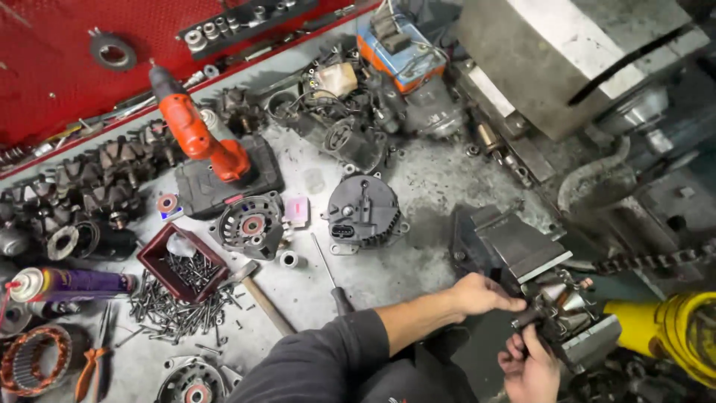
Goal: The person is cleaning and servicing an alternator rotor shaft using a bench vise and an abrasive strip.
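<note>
Worn grey metal workbench top [432, 186], stained dark with grease and grit, fills most of the view. Along its upper left edge runs a red perforated metal panel [52, 67], set at a slant. At upper right sits a large grey steel machine block [567, 52], scuffed pale. Light is even, from overhead; shadows soft.

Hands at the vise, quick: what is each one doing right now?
Left hand: fingers curled, resting on the rotor part clamped in the vise.
Right hand: closed around the lower end of the same part.
</note>
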